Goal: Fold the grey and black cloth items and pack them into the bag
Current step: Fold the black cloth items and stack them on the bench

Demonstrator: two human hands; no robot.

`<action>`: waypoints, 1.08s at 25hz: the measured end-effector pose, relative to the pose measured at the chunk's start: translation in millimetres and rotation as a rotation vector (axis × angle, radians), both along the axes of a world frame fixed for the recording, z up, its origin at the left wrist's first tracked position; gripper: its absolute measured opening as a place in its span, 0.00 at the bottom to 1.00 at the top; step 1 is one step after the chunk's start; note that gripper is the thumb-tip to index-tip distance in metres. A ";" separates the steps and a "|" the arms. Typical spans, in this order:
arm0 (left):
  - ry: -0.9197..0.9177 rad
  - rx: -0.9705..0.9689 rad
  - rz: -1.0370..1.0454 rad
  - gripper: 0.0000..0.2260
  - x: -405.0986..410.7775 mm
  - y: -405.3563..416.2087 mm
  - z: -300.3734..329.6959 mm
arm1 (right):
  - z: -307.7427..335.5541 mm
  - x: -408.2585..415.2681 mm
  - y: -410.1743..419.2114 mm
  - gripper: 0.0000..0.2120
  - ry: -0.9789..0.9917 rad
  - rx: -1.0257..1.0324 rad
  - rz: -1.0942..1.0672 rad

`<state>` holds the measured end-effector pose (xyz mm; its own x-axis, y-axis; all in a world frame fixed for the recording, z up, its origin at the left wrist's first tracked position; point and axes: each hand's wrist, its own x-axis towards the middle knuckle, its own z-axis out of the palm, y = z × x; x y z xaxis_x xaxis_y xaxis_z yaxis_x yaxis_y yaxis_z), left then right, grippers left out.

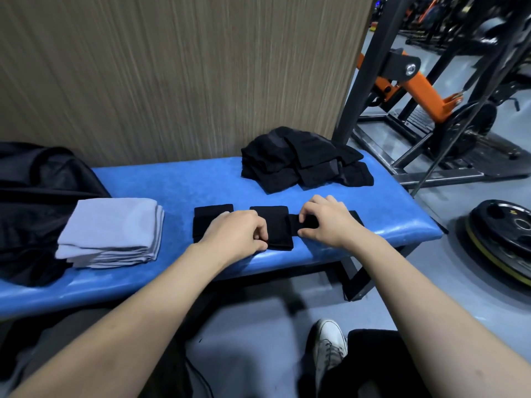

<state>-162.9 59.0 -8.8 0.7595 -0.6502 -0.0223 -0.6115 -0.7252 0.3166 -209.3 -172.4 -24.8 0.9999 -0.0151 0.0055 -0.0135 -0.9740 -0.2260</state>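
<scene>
The blue counter (172, 182) carries everything: bag (34, 196) at its left end, grey stack (112, 231) beside it, black pile (301, 159) at back. At its front edge both hands pinch a black cloth (275, 225): left hand (238, 234) fingers curled on the near corner, right hand (324, 219) fingers on the narrow flap. Loosening either pinch would probably undo the fold.

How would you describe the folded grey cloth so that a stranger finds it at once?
Start from the long blue bench. At its left end lies a black bag, and the folded grey cloth rests beside it, partly on it. It is the only pale item; every other cloth on the bench is black.
</scene>
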 end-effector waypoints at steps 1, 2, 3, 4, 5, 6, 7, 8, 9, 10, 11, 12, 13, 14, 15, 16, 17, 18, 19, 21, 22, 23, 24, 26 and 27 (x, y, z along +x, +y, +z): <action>0.020 -0.021 0.008 0.06 0.5 3.3 0.2 | -0.2 0.7 0.7 0.11 0.003 0.004 0.003; 0.033 -0.046 0.014 0.07 1.3 5.6 0.0 | -0.6 1.2 1.3 0.11 0.005 0.010 0.005; 0.030 -0.065 0.018 0.08 1.8 7.1 -0.1 | -0.6 1.2 1.7 0.11 0.003 0.015 0.005; 0.011 -0.076 0.020 0.09 2.6 7.0 -0.4 | -0.8 0.8 1.7 0.11 0.000 0.019 0.004; -0.018 -0.081 0.022 0.08 3.1 6.2 -0.6 | -0.7 -0.4 1.8 0.11 -0.004 0.020 0.005; -0.050 -0.089 0.026 0.07 4.1 5.0 -1.5 | -0.4 -1.4 2.4 0.11 -0.007 0.019 0.011; -0.090 -0.096 0.035 0.07 5.0 3.5 -2.8 | 0.0 -2.6 3.5 0.11 -0.012 0.019 0.022; -0.138 -0.098 0.047 0.09 6.5 1.5 -5.2 | 0.6 -3.5 5.2 0.11 -0.020 0.025 0.034; -0.182 -0.095 0.065 0.11 7.9 -0.8 -8.1 | 1.2 -4.5 7.5 0.11 -0.031 0.033 0.048; -0.213 -0.086 0.087 0.14 9.3 -3.4 -11.6 | 1.6 -5.5 9.8 0.11 -0.048 0.044 0.061; -0.225 -0.065 0.114 0.17 10.3 -6.3 -14.6 | 2.0 -6.6 11.7 0.11 -0.067 0.054 0.074; -0.223 -0.028 0.139 0.20 11.3 -9.1 -17.4 | 2.4 -7.6 13.0 0.11 -0.080 0.060 0.088; -0.211 0.017 0.155 0.23 12.1 -11.2 -19.5 | 3.0 -8.7 13.9 0.12 -0.083 0.064 0.101; -0.201 0.050 0.163 0.25 13.0 -13.1 -21.0 | 3.2 -10.0 13.9 0.14 -0.074 0.067 0.113; -0.199 0.067 0.166 0.25 13.6 -14.2 -21.1 | 3.5 -11.3 13.5 0.15 -0.058 0.069 0.124; -0.199 0.071 0.166 0.25 14.5 -14.7 -20.8 | 3.2 -12.4 12.7 0.17 -0.038 0.070 0.131; -0.194 0.067 0.163 0.25 14.9 -14.8 -19.3 | 2.8 -13.2 12.1 0.18 -0.019 0.066 0.135; -0.178 0.059 0.160 0.25 15.1 -15.2 -17.4 | 2.0 -13.6 11.7 0.19 -0.002 0.062 0.134; -0.148 0.036 0.160 0.24 14.3 -15.4 -15.4 | 1.2 -13.8 12.0 0.20 0.011 0.059 0.133; -0.037 -0.093 0.176 0.22 10.9 -16.7 -11.5 | 0.7 -13.2 14.0 0.21 0.019 0.054 0.126; 0.025 -0.186 0.184 0.21 8.8 -17.9 -9.6 | 1.0 -12.7 15.0 0.21 0.020 0.052 0.121; 0.073 -0.277 0.187 0.20 6.9 -19.7 -7.3 | 1.5 -12.5 15.9 0.21 0.020 0.049 0.117; 0.106 -0.347 0.186 0.20 5.8 -21.2 -5.6 | 1.7 -12.4 16.3 0.22 0.021 0.047 0.115; 0.182 -0.402 0.190 0.21 6.0 -23.8 -4.0 | 1.4 -12.7 16.5 0.23 0.022 0.042 0.112; 0.238 -0.397 0.197 0.22 6.4 -24.1 -4.1 | 1.2 -12.7 16.6 0.24 0.024 0.039 0.110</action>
<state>-156.4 34.9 -12.9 0.8725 -0.4885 0.0105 -0.3527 -0.6148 0.7054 -222.0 -155.8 -23.6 0.9954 0.0946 -0.0169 0.0868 -0.9606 -0.2642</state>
